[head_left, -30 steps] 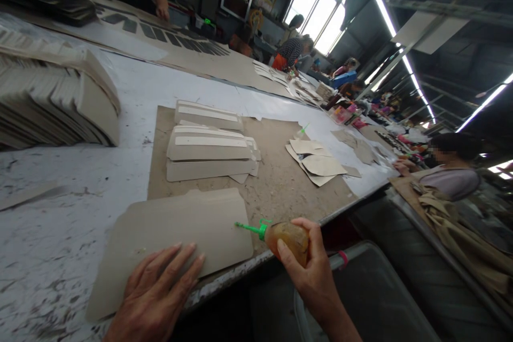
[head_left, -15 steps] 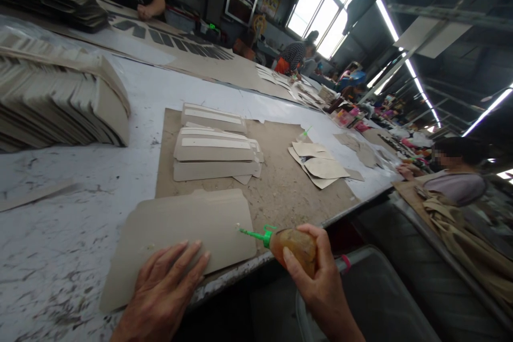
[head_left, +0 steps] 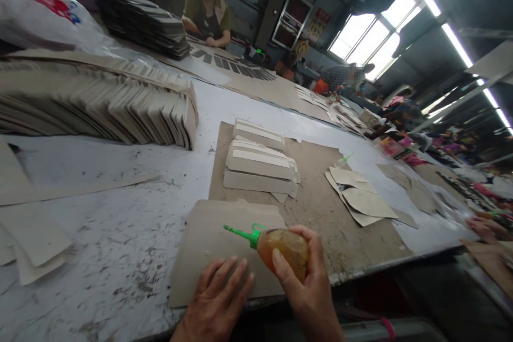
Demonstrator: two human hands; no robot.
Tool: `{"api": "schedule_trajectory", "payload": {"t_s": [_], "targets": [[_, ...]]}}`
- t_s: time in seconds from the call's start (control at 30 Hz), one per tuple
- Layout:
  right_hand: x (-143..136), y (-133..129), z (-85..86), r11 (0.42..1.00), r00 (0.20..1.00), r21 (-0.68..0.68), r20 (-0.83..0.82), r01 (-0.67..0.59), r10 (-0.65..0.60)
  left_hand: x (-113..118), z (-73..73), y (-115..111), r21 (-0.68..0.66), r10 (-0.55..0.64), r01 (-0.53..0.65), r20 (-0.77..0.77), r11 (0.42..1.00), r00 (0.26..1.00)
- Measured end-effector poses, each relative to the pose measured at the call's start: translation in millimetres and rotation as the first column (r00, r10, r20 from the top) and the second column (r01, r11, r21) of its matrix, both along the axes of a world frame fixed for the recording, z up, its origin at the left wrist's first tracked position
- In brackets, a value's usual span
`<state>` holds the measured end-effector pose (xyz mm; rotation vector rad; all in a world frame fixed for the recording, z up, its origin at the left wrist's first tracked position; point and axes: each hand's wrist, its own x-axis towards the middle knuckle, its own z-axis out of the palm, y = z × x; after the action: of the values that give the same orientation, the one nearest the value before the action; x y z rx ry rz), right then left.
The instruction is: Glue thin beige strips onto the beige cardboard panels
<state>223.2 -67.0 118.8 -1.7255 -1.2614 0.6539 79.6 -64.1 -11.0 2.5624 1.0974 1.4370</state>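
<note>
My right hand [head_left: 306, 272] is wrapped round a glue bottle [head_left: 282, 251] of amber liquid. The bottle's green nozzle points left, above a large beige panel [head_left: 232, 219] at the table's front edge. Flat on the near part of this panel lies my left hand [head_left: 220, 291], fingers spread, holding nothing. Behind the panel, a small stack of beige pieces with pale strips [head_left: 258, 173] rests on a brown sheet [head_left: 316, 203]. Curved beige pieces [head_left: 360, 192] lie farther right, with a second green-tipped nozzle beside them.
A long row of beige panels [head_left: 100, 101] stands at the left. Loose strips [head_left: 36, 230] lie near the left edge. Dark stacked pieces [head_left: 142, 21] sit across the table, near a person [head_left: 208, 16]. A person's hand [head_left: 484, 227] shows at the right.
The view has swung left, so the table contents appear farther right. The bottle's nozzle has moved left over the panel. My left hand still lies flat on it.
</note>
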Motion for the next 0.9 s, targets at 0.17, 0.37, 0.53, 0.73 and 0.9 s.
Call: {"api": "schedule_trajectory", "payload": {"t_s": [0.17, 0.37, 0.53, 0.73, 0.9], "targets": [[-19, 14, -10.1, 0.990, 0.987, -0.004, 0.077, -0.139, 0.139, 0, -3.3, 0, 0.001, 0.006, -0.006, 0.027, 1.000, 1.000], [-28, 21, -15.1, 0.980, 0.962, 0.037, 0.201, -0.195, 0.184, 2, -7.8, -2, -0.022, 0.012, -0.010, 0.067, 1.000, 0.998], [-24, 18, -12.4, 0.980, 0.958, 0.033, 0.220, -0.194, 0.182, 8, -15.8, -2, 0.021, 0.047, -0.049, 0.086, 0.999, 0.995], [-14, 11, -5.1, 0.987, 0.948, 0.048, 0.290, -0.151, 0.131, 4, -13.0, -4, -0.036, 0.038, -0.037, 0.026, 0.999, 0.999], [0, 6, -2.6, 0.992, 0.938, 0.050, 0.334, -0.113, 0.090, 0, -1.8, -2, -0.059, 0.010, -0.006, 0.067, 0.998, 0.998]]}}
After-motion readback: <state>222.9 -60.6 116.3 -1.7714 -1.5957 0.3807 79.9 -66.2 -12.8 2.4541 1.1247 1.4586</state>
